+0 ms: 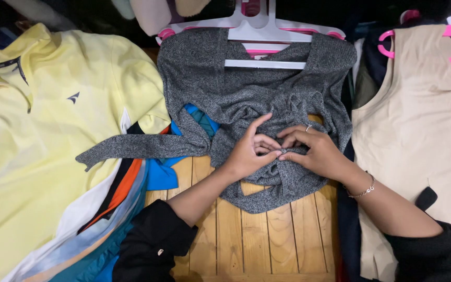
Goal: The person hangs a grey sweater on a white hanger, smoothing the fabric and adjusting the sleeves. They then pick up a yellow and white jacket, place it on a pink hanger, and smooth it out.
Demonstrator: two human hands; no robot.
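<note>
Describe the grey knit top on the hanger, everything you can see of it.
The grey knit top is a heathered, soft-looking cropped sweater, hung by its shoulders on a white and pink hanger and laid flat on a wooden slat table. One long tie strap trails left across the yellow shirt. Its front is bunched at the middle, where the left hand and right hand pinch it with their fingers.

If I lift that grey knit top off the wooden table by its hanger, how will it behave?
The grey knit top would probably hang limp: it lies bunched and creased. Its long tie would likely dangle and drag. The white hanger looks rigid, so the shoulders should hold while both hands pinch the front.
</note>
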